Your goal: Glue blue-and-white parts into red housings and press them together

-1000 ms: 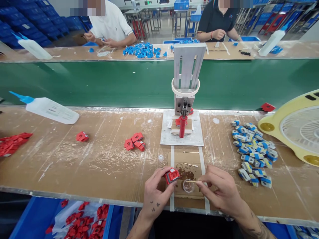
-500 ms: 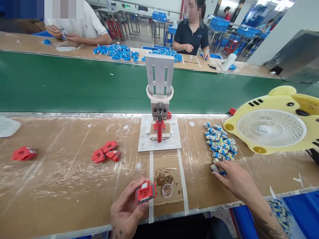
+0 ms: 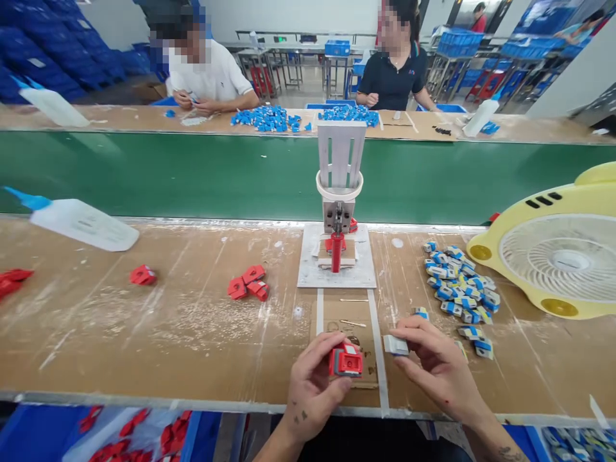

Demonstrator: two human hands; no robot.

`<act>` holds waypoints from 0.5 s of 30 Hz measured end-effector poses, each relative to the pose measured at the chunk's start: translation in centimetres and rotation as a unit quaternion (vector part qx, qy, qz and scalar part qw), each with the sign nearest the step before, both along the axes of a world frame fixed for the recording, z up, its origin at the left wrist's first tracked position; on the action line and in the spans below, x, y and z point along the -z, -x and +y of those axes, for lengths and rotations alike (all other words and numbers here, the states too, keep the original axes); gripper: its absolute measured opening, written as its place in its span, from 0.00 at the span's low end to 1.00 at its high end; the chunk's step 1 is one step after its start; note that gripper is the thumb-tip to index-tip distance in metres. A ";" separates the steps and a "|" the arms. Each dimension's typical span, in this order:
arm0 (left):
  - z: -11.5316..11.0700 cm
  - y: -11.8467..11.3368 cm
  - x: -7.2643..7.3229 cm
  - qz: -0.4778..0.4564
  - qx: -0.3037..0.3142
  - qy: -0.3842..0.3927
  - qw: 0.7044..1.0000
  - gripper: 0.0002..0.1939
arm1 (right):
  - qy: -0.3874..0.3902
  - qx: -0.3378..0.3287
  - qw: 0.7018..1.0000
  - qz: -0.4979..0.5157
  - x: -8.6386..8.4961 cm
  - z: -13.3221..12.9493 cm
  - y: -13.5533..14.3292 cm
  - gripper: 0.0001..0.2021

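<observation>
In my left hand (image 3: 312, 385) is a red plastic part (image 3: 346, 360) with a grey edge, its hollow side turned toward me. My right hand (image 3: 436, 366) pinches a small white-and-blue block (image 3: 396, 345) between thumb and fingertips, just right of the red part and apart from it. Under the hands lies a stained cardboard piece (image 3: 370, 378) taped to the table. Beyond my right hand, a pile of blue-and-white blocks (image 3: 457, 282) spreads over the tabletop. Several red parts (image 3: 249, 282) lie left of centre.
A toggle clamp press with a red handle (image 3: 337, 253) stands ahead on a white plate (image 3: 308, 276). At right is a yellow fan (image 3: 539, 256); at left lies a glue bottle (image 3: 81, 221). A bin of red parts (image 3: 192, 430) sits below the edge. Two people work across the green belt (image 3: 216, 173).
My right hand has picked a white-and-blue block from the pile and brought it left, close to the red part. The view has swung left, showing the glue bottle and red-parts bin.
</observation>
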State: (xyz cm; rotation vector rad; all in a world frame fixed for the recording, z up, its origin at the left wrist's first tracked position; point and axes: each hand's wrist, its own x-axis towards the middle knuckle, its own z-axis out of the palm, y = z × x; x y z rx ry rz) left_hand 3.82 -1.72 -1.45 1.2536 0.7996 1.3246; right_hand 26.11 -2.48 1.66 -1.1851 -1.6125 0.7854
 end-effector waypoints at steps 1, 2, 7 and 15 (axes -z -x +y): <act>0.0 -0.1 -0.2 -0.004 -0.002 0.001 1.000 0.20 | -0.001 -0.009 1.000 0.017 -0.1 0.0 0.6 0.10; -0.1 -0.1 -0.3 -0.007 -0.008 -0.001 1.000 0.20 | -0.003 -0.017 0.999 0.033 -0.3 0.1 1.0 0.09; -0.2 0.5 -0.2 0.000 -0.051 -0.031 0.998 0.20 | -0.030 -0.070 0.997 0.027 -1.6 0.4 2.0 0.14; 0.4 1.1 0.7 0.129 -0.099 -0.199 0.966 0.13 | 0.151 -0.047 0.977 0.143 -1.5 0.3 2.8 0.12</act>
